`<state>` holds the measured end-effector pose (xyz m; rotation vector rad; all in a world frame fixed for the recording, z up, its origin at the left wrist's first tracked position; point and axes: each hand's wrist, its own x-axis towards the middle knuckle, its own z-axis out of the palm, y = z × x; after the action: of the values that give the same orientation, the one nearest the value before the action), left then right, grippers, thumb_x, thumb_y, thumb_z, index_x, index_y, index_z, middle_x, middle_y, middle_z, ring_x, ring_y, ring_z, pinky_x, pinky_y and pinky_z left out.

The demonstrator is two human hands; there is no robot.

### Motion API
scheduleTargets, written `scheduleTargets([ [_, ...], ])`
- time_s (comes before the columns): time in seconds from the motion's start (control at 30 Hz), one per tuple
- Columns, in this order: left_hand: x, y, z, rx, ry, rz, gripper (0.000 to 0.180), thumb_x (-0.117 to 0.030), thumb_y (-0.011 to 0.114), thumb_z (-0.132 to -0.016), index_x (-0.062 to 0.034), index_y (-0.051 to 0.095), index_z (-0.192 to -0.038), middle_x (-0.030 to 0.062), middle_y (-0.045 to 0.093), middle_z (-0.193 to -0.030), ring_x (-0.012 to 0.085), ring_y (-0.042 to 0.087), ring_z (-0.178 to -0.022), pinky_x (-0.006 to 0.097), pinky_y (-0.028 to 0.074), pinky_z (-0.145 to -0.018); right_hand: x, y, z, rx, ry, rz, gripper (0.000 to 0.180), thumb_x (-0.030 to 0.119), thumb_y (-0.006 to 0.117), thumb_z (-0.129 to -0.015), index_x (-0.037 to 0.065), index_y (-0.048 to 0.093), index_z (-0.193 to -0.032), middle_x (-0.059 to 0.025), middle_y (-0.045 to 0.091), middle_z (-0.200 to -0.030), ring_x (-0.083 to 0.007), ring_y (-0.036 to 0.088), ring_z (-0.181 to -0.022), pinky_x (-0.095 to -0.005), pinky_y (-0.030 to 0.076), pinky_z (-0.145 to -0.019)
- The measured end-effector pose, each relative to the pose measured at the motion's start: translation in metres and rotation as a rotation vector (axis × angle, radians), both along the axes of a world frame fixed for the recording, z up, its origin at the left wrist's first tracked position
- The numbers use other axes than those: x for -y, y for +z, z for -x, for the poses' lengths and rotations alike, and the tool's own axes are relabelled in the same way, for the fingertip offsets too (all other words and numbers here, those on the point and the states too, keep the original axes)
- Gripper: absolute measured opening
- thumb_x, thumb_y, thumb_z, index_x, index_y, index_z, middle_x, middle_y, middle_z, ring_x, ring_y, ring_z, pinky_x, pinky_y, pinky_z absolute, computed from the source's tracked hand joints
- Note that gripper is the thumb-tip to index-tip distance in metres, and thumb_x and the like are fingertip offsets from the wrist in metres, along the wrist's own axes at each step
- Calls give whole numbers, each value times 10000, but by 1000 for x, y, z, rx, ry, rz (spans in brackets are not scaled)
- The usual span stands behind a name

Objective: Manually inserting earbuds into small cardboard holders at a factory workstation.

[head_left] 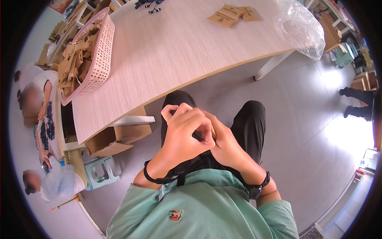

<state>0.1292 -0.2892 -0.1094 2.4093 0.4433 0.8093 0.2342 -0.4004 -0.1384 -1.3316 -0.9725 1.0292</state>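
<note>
My left hand (186, 129) is held above my lap with its fingers curled and the thumb bent in. Close against it is my right hand (225, 145), fingers bent and partly covered by the left. A narrow brown edge (214, 133) shows between the two hands; what it belongs to is hidden. Both hands are in front of the near edge of the pale wood-grain table (159, 55), below its top.
On the table stand a pink basket (104, 49) full of brown paper packets, a few flat packets (227, 16), small dark blue items (155, 8) and a clear plastic bag (300, 30). An open carton (115, 141) and a light-green stool (99, 173) are at left, near seated people.
</note>
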Motion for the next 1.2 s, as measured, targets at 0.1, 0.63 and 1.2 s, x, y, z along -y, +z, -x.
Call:
scheduleTargets([
  [0.1, 0, -1, 3, -75, -17, 2, 246, -37, 706, -567, -158, 555, -720, -68, 555, -710, 172, 515, -750, 402, 291, -873, 2, -5, 0, 6, 19, 22, 478, -5, 545, -948, 4, 417, -1409, -213, 605, -1175, -302, 630, -1068, -362, 497, -909],
  [0.63, 0, -23, 32, -305, -108, -235, 212, -169, 761, -604, -202, 559, -659, -86, 552, -699, 146, 547, -766, 464, 306, -869, 22, -30, -12, -578, 330, 267, 565, -54, 492, -847, -13, 400, -1403, -41, 568, -915, -132, 569, -778, -270, 497, -712],
  [1.2, -2, -27, 41, -425, -392, -120, 166, -154, 736, -617, -169, 586, -684, -67, 532, -698, 152, 540, -746, 459, 338, -859, 38, -47, -10, -787, 546, 306, 432, 34, 567, -814, 1, 488, -1237, -68, 601, -953, -141, 610, -743, -274, 483, -661],
])
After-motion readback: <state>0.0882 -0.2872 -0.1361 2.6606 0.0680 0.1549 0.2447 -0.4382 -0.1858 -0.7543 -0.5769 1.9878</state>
